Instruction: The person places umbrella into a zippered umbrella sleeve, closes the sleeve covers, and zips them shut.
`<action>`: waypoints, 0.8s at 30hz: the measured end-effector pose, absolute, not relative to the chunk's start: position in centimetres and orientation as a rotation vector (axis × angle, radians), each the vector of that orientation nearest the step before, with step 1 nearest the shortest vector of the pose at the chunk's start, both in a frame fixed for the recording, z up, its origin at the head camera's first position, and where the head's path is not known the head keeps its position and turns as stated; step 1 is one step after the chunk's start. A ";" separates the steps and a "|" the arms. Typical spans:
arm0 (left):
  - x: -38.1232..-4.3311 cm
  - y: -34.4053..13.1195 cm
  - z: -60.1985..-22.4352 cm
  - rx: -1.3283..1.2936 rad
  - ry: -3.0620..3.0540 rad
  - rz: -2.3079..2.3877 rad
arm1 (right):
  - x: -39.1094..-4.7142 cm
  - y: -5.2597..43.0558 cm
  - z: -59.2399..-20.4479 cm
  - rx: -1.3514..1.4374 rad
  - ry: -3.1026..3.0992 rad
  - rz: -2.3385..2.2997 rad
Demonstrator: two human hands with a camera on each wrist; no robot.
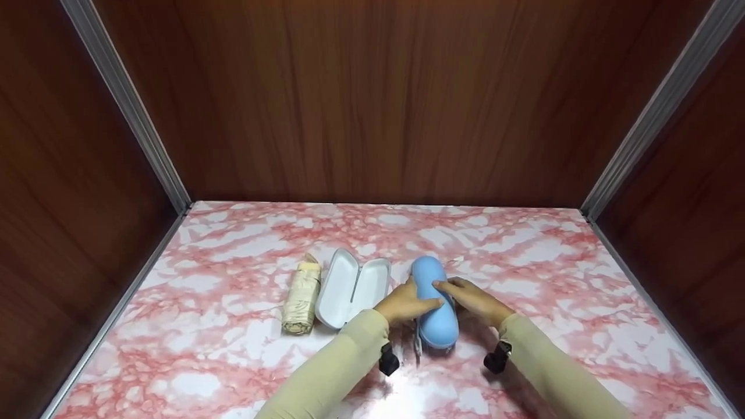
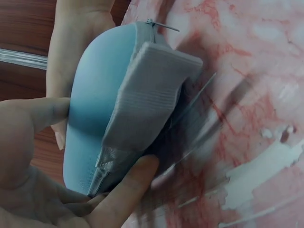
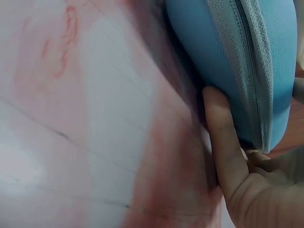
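Note:
A rounded blue zip case (image 1: 428, 276) lies lengthwise between the two hands. My left hand (image 1: 401, 304) holds its left side, with the thumb across the top. On the opposite side, my right hand (image 1: 474, 299) grips it, thumb also on top. In the left wrist view, a grey fabric flap (image 2: 147, 95) hangs along the case's side, near a thin metal zipper pull (image 2: 164, 26). The right wrist view shows a grey zipper (image 3: 247, 61) running along the seam, its two edges close together. One right finger (image 3: 221, 123) reaches under the case. What is inside is hidden.
An open white hinged case (image 1: 337, 291) lies just left of my left hand. Beyond it is a cream rolled bundle (image 1: 301, 299). Brown wood-grain panels (image 1: 372, 105) wall in the back and sides of the red-and-white marbled tabletop (image 1: 192, 331).

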State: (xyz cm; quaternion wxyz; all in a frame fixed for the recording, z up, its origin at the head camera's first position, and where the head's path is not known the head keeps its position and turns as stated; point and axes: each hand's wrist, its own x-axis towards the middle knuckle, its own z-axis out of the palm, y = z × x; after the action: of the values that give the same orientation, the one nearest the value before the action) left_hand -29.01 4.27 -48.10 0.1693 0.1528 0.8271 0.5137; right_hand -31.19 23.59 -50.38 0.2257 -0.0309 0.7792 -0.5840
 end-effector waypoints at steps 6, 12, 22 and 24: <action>-28.6 3.6 -47.6 0.531 2.301 1.442 | -31.2 23.7 -50.5 -0.076 2.169 -1.611; -28.0 2.7 -46.8 0.634 2.462 1.223 | -31.2 23.6 -50.6 -0.079 2.157 -1.623; -25.7 2.6 -46.2 0.807 2.822 0.848 | -31.1 23.4 -50.7 -0.070 2.163 -1.653; -25.2 2.8 -46.4 0.899 2.895 0.767 | -31.1 23.4 -50.7 -0.072 2.161 -1.655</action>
State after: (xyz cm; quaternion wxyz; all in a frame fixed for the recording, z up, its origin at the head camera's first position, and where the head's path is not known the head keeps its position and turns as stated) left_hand -25.17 2.78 -46.41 0.0074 0.2874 0.9258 0.2454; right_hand -31.09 23.42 -50.75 0.2078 -0.0260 0.7764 -0.5944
